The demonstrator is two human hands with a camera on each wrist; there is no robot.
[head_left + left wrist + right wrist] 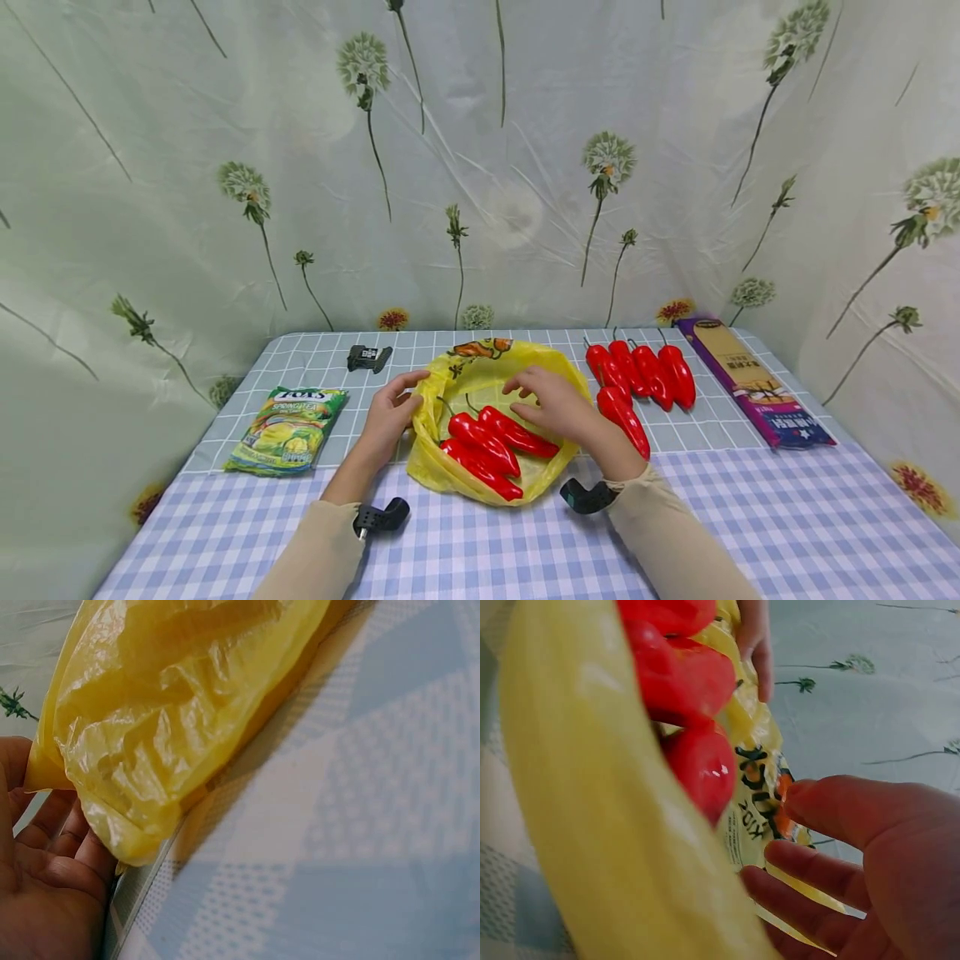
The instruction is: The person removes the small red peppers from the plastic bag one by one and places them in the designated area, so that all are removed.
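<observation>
Fingertips of the left hand (390, 417) are partly lost behind film in the left wrist view; that hand pinches the left rim of the yellow plastic bag (547, 360), a fold caught between thumb and fingers; right hand (558, 404) hovers over the bag's right side, thumb and fingers apart, loosely bent; in the right wrist view the blurred near wall cuts off the red peppers inside, and the printed lettering runs partly behind the hand.

Three red peppers (483, 442) lie in the bag, mid-table, stems pointing away from the person; five loose peppers (677, 377) sit to its right, the nearest partly covered by the right forearm from where I'm standing; purple-and-gold packet (753, 382) slants beyond them; Fox's Spring Tea packet (288, 431) lies left of the left hand; small black object (369, 358) behind, can't make out what.

Bag is thin, crinkled, translucent, mouth spread roundish; peppers glossy, tapered; tablecloth (465, 558) blue-white gingham in front, grey-blue grid behind; dandelion-print curtain (517, 167) creased and shiny; sleeves beige, black wristbands (382, 517) on both arms.
</observation>
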